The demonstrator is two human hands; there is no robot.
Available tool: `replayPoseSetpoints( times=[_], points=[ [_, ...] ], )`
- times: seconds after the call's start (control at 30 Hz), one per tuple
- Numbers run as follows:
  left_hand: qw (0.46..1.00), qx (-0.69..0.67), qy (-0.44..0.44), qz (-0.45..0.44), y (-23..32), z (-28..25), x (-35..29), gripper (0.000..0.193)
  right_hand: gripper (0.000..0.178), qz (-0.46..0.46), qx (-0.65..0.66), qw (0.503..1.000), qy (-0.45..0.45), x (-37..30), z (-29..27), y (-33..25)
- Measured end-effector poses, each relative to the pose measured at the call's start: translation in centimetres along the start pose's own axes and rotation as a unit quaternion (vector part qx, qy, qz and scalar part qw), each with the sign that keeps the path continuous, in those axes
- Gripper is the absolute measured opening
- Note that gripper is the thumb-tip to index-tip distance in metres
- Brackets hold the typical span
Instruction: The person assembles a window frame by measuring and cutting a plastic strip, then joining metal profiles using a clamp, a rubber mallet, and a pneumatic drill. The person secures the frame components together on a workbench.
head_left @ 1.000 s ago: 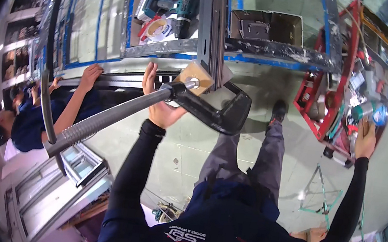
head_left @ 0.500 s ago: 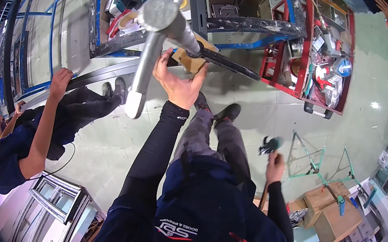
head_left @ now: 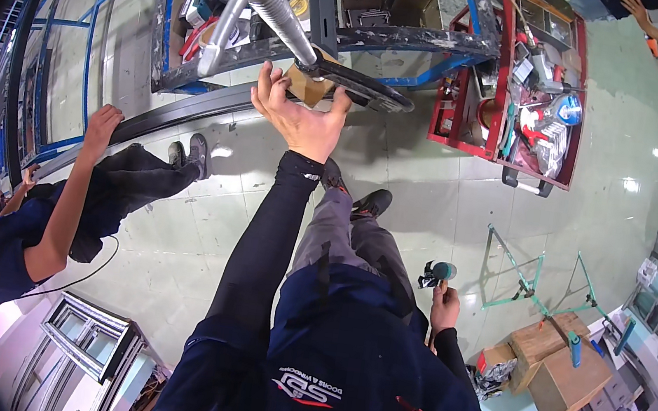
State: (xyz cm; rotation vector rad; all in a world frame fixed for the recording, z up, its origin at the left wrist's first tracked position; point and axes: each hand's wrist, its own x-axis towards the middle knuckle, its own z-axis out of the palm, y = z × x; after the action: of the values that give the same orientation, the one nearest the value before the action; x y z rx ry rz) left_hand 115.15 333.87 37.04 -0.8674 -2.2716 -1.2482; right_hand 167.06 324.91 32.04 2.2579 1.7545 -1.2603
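My left hand [head_left: 306, 128] reaches forward, thumb and fingers around a small wooden block [head_left: 304, 88]. The block lies against the end of a clamp's thick threaded screw [head_left: 278, 20], beside a black clamp bar [head_left: 369, 88]. The screw's grey T-handle [head_left: 226, 30] slants down toward the left. A long dark metal profile [head_left: 191, 114] runs from the block leftward. Low on my right side, my right hand [head_left: 445, 307] is closed on a mallet [head_left: 443, 271] with a round teal face; its handle is mostly hidden.
At the left a co-worker's hand [head_left: 104, 123] rests on the profile. A black-and-blue workbench frame [head_left: 417, 42] stands ahead, with a red tool cart [head_left: 505, 158] beside it. Green metal stands [head_left: 529, 292] and wooden boxes [head_left: 568, 378] are at right. Window frames [head_left: 91, 336] lean at lower left.
The T-handle has swung and moved away to the upper left. My left fingers have spread a little around the block. My right hand with the mallet has moved slightly left and lower.
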Motion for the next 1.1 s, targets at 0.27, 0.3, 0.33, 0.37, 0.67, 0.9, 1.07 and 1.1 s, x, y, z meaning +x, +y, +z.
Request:
replayPoseSetpoints(
  times=[0.27,0.3,0.33,0.37,0.67,0.9,1.07,1.1],
  points=[
    [0.974,-0.191,-0.118,0.031,-1.3,-4.7,0.5,0.082,0.021,0.062,0.159,0.982,-0.078,1.2,-2.0,-5.9],
    [0.971,-0.200,-0.126,0.018,-1.5,-5.7,1.1,0.075,0.020,0.064,0.206,0.974,-0.075,0.0,-2.3,-9.1],
    [0.968,-0.209,-0.136,0.006,-1.9,-6.6,2.0,0.067,0.020,0.069,0.254,0.962,-0.071,-0.9,-2.1,-11.7],
    [0.961,-0.244,-0.128,-0.019,-2.7,-7.1,3.1,0.063,0.019,0.093,0.263,0.957,-0.077,-1.5,-1.8,-13.1],
    [0.877,-0.250,-0.384,0.142,-8.3,1.5,21.6,0.043,0.023,0.076,0.411,0.908,-0.029,-7.2,10.9,-27.9],
    [0.627,-0.136,-0.538,0.546,-5.8,11.0,23.4,0.025,0.027,0.045,0.577,0.814,0.053,-7.7,20.7,-40.3],
    [0.694,-0.169,-0.449,0.537,-6.8,12.2,20.8,0.029,0.038,0.097,0.750,0.638,0.145,-7.5,25.5,-47.7],
    [0.698,-0.178,-0.442,0.535,-7.0,12.3,20.6,0.029,0.039,0.095,0.754,0.631,0.155,-7.3,26.4,-48.4]
  ],
)
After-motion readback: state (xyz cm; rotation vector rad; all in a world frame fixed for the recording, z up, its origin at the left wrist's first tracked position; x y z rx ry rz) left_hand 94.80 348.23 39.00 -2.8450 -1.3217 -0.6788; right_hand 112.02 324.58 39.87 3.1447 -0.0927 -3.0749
